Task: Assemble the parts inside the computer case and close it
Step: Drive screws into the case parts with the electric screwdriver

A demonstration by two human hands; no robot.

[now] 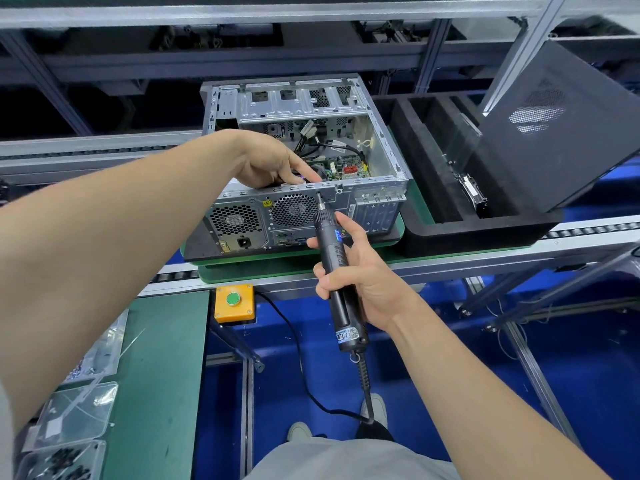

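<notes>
Bright, even overhead light; wide-angle bowing (edges slightly soft).

Blue floor [433, 358] under aluminium-framed conveyor line [571, 237], green bench [162, 358].

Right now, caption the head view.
Right hand holds black electric screwdriver at rear of open silver computer case; left hand reaches inside.

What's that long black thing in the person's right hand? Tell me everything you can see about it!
It is an electric screwdriver, long and slim, with a black plastic-looking body. It has a ribbed grip, a small blue-lit display near the front and a label near the back. A thin metal bit points up at the rear wall of the computer case, beside a fan grille. The right hand grips its middle. A black cord hangs from its back end.
</notes>
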